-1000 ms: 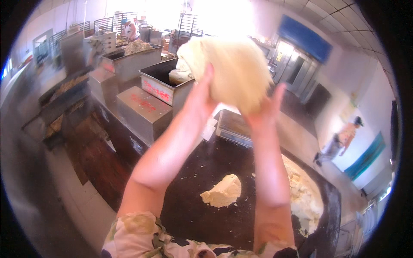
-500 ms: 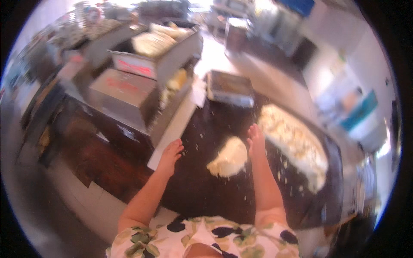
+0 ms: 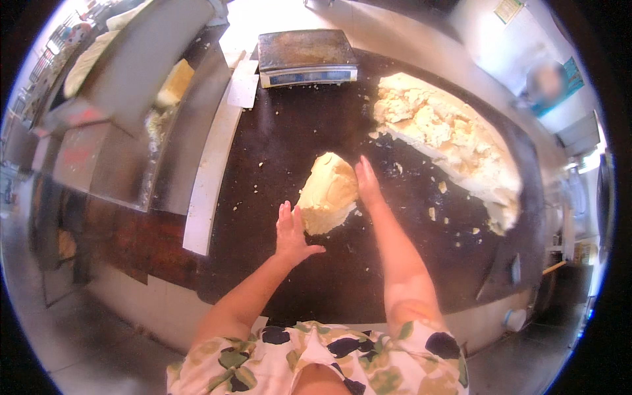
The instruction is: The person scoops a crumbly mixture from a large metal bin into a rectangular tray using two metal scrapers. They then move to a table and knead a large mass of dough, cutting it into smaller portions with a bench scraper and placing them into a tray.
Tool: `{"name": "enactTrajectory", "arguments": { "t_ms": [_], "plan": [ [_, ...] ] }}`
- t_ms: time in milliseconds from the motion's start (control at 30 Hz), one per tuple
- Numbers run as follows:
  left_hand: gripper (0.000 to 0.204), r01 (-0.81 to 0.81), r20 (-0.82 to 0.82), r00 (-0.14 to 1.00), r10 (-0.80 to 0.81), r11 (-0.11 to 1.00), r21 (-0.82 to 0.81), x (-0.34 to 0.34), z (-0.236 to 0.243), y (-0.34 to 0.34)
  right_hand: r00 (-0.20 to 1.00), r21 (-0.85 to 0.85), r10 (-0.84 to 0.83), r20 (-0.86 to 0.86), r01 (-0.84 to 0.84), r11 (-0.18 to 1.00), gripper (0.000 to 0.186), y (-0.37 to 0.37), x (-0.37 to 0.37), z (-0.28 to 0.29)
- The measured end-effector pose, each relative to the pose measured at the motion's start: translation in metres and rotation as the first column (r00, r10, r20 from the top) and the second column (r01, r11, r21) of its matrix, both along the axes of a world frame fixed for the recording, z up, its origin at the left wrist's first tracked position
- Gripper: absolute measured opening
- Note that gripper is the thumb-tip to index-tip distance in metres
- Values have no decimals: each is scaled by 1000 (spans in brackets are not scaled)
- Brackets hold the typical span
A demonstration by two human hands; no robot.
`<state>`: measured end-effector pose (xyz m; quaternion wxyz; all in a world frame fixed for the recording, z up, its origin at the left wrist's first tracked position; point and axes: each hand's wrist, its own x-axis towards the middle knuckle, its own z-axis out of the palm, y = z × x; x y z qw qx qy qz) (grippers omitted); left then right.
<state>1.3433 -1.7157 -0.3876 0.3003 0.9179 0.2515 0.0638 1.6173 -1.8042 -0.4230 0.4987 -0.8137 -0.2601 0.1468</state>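
Flanking a pale dough lump (image 3: 327,195) on the dark table (image 3: 280,148), the left hand (image 3: 290,238) is spread, the right hand (image 3: 367,181) flat, fingers straight; bare tabletop separates the lump from the white board (image 3: 214,178) leftward and the crumbly dough mass (image 3: 454,131) rightward

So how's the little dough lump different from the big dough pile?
The lump is small and chunky, while the pile is much bigger and long, off to the right. The lump looks smoother on top; the pile looks crumbly and broken. The lump sits between the left hand and right hand; the pile has no hand on it. Both are pale yellow and lie on the dark tabletop.
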Motion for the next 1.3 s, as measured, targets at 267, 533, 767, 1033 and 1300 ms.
{"name": "enactTrajectory", "arguments": {
  "t_ms": [267, 533, 767, 1033, 1300],
  "plan": [
    [132, -272, -25, 961, 274, 961, 59, 68, -25, -2, 696, 294, 262, -668, -76, 953, 52, 48, -2, 16],
    [96, -225, 54, 960, 273, 877, -424, 83, -15, 19, 586, 527, 517, -624, -172, 832, 70, 25, -10, 88],
    [84, -230, 469, 812, 348, 929, -291, 63, -14, 0, 145, 602, 585, -798, 231, 764, 70, 34, -69, 54],
    [81, -49, 772, 387, 504, 847, -529, 39, 144, 1, 311, 507, 448, -838, 141, 850, 79, 37, -106, 212],
    [91, 417, 853, 57, 519, 764, -493, 9, 378, 104, 657, 806, 753, -24, -433, 403, 90, 86, -162, 463]
  ]
}}
